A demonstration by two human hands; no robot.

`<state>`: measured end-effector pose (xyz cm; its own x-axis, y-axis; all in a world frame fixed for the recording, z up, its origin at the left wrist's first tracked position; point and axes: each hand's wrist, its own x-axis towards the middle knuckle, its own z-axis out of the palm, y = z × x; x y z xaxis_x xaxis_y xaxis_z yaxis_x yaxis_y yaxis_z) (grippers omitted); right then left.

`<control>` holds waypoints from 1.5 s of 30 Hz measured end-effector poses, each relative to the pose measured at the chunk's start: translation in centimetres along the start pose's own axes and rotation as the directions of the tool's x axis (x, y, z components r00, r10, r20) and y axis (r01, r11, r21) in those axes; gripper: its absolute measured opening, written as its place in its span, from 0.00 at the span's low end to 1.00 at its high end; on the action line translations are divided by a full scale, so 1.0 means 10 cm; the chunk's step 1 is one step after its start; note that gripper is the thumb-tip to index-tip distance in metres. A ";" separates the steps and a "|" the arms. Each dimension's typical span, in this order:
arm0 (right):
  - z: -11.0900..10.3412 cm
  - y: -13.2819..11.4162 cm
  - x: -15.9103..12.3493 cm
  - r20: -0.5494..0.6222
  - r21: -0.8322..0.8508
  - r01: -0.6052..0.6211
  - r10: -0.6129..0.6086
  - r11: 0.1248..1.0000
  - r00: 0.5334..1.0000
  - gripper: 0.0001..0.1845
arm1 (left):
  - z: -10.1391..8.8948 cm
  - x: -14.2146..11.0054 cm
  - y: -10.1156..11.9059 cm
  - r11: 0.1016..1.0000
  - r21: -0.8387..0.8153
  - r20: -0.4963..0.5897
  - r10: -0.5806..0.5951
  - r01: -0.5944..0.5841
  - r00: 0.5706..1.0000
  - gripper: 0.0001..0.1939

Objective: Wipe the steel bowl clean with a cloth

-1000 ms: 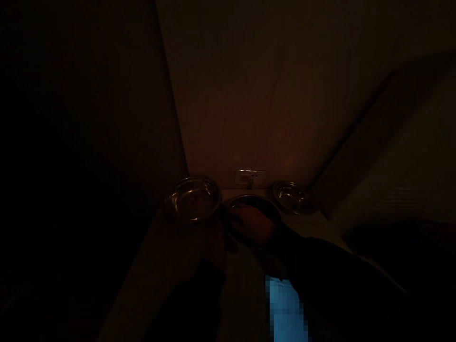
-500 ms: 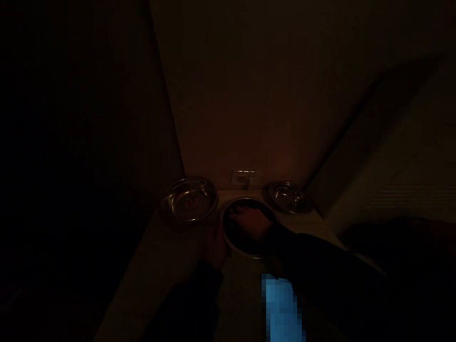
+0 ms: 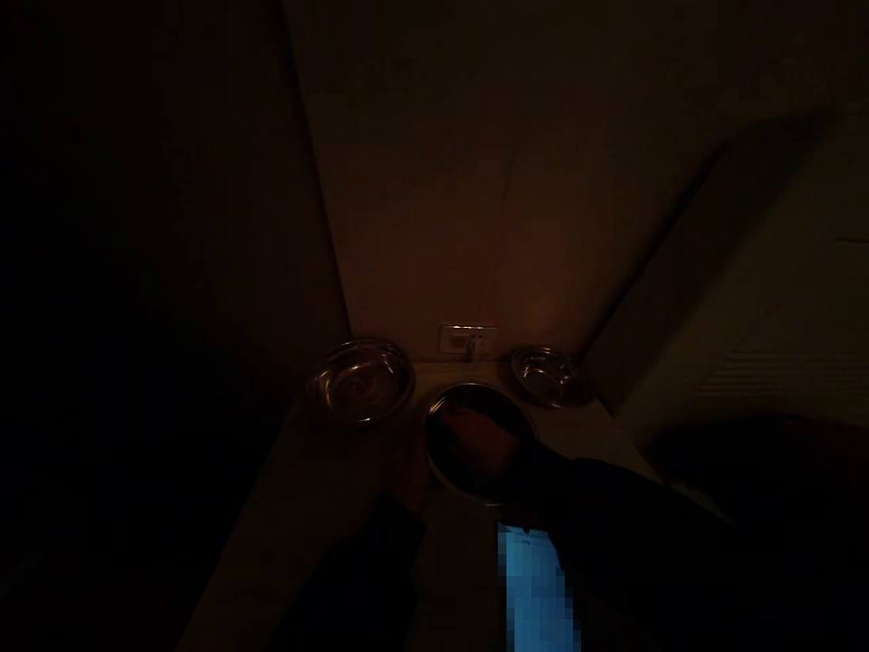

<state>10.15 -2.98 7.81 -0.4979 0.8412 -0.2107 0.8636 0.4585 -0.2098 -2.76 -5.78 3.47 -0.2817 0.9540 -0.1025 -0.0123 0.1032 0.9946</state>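
The scene is very dark. A round metal bowl (image 3: 444, 407) sits on a pale counter (image 3: 319, 489) in front of me. My right hand (image 3: 479, 444) rests inside that bowl, its fingers too dim to make out. My left hand (image 3: 409, 471) lies against the bowl's left rim and seems to hold it, dark sleeve behind it. A second metal bowl (image 3: 359, 380) stands to the left and a third metal bowl (image 3: 547, 376) to the right, both near the back wall.
A small wall socket plate (image 3: 467, 340) sits on the wall just behind the bowls. A dark wall closes in on the left and a slanted pale surface on the right. A blurred blue patch (image 3: 533, 584) shows at the bottom.
My right hand has drawn slightly back and lower inside the middle bowl. The view shifted a little; the bowls stay where they were.
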 end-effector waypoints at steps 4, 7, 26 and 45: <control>0.00 0.13 0.10 -0.136 0.041 -0.187 0.191 0.981 0.972 0.19 | 0.01 0.01 -0.03 0.999 -0.022 0.007 -0.049 0.049 0.999 0.17; 0.03 0.11 0.16 -0.183 0.115 -0.219 0.238 0.969 0.954 0.19 | 0.03 0.04 -0.09 0.996 -0.093 0.037 -0.007 0.010 0.999 0.17; 0.05 -0.29 -0.76 -0.145 -0.020 0.252 -0.252 0.967 0.957 0.17 | -0.05 0.02 -0.01 1.000 -0.015 -0.043 -0.007 0.006 0.999 0.15; -0.31 0.72 0.21 -0.347 0.004 0.120 -0.111 0.993 0.931 0.18 | -0.10 0.10 -0.01 0.999 0.041 -0.020 -0.006 0.007 1.000 0.18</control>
<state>15.60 2.95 8.84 -0.5319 0.8318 0.1588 0.7972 0.5551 -0.2376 -3.95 -5.12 3.24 -0.3005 0.9476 -0.1085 0.0246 0.1214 0.9923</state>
